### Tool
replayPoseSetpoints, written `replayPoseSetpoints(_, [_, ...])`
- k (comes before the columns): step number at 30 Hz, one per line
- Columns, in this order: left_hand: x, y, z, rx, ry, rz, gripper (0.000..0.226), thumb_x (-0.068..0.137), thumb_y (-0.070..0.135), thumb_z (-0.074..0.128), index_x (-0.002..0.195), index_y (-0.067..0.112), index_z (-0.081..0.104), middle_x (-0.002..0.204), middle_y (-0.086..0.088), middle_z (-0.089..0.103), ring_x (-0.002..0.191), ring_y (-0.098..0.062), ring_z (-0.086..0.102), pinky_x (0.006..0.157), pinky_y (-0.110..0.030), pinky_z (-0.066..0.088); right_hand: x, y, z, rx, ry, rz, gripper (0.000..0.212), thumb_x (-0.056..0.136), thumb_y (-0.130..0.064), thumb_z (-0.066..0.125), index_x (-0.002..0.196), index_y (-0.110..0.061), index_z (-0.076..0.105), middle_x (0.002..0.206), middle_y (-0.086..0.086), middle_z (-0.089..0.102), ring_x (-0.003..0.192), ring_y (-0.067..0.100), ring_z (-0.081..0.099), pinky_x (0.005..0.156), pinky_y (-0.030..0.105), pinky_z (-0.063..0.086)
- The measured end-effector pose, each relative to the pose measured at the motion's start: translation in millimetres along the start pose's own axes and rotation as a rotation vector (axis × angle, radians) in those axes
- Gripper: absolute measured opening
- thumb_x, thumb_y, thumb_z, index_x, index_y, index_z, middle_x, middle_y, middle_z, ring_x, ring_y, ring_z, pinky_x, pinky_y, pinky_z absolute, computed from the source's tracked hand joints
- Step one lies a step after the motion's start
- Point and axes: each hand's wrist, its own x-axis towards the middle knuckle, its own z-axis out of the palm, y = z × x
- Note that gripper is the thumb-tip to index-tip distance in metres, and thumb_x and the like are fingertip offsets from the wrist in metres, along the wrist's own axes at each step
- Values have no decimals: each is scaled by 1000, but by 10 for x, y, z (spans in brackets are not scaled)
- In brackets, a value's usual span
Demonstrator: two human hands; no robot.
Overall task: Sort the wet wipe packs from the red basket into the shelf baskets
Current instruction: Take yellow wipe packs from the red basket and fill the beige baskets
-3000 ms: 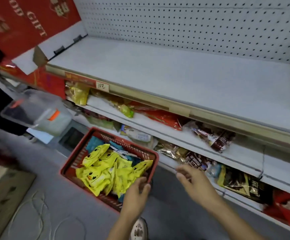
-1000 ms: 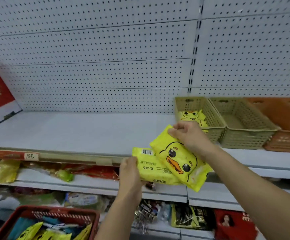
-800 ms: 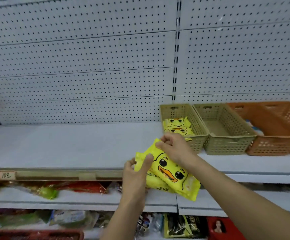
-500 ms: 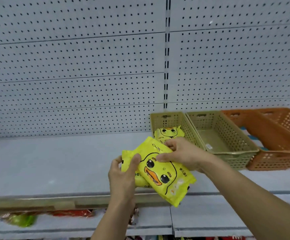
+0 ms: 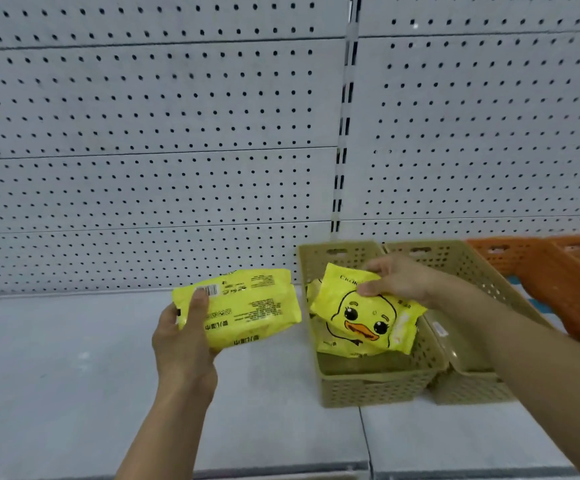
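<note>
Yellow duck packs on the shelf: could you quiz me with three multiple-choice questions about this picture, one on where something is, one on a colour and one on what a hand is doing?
1. Where is the duck-face pack that the right hand holds?
A. Over the left tan basket
B. Flat on the bare shelf
C. Inside a red basket

2. What colour are the rightmost baskets?
A. Green
B. Black
C. Orange

3. What is the left hand doing?
A. Hanging empty
B. Gripping a second pack
C. Pressing the pegboard

Answers:
1 A: the pack hangs over that basket's opening, above packs lying in it.
2 C: their lattice walls are orange.
3 B: thumb and fingers curl round the pack, which shows its barcode side.
</note>
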Motion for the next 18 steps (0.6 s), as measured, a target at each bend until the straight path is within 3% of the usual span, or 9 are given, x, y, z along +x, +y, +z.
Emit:
replayPoseSetpoints(3, [54,-14,39,5,-4,-6,22,94,27,62,110,13,63,95,-4,66,83,-23,64,66,-34,56,167,53,105,-309,-160,41,46,81,-26,75,123,-16,60,123,-7,62,110,15,58,105,41,42])
replayPoseSetpoints(7, [116,-25,75,11,-2,-5,24,93,28,63,112,12,63,98,-6,66,85,-24,65,67,-35,56,268,133,313,-559,-357,51,19,83,-32,70,100,-25,68,99,-12,64,103,16,58,94,37,46])
replayPoseSetpoints(11, [126,-50,123,-2,2,-3,24,93,27,62,112,13,63,98,-5,67,85,-23,66,63,-33,56,258,245,488,-667,-427,24,34,85,-30,67,115,-15,63,93,-10,51,93,14,47,81,30,37])
replayPoseSetpoints(14, [113,-71,175,0,-3,-2,25,94,28,62,113,12,63,99,-6,67,85,-23,65,62,-33,56,215,287,516,-627,-365,-43,35,82,-28,70,112,-13,63,95,-4,54,92,17,53,75,29,40])
replayPoseSetpoints(16, [105,-87,230,0,-15,1,25,94,29,61,113,12,63,100,-8,66,86,-25,65,65,-34,56,167,240,492,-708,-160,-152,32,82,-33,70,110,-19,61,91,-10,49,87,13,50,71,27,41])
replayPoseSetpoints(18, [85,-109,301,1,-28,3,24,95,30,60,110,12,64,97,-7,66,84,-24,64,64,-34,55,117,210,466,-691,-34,-196,16,87,-32,63,100,-22,61,82,-16,46,78,9,48,64,26,39])
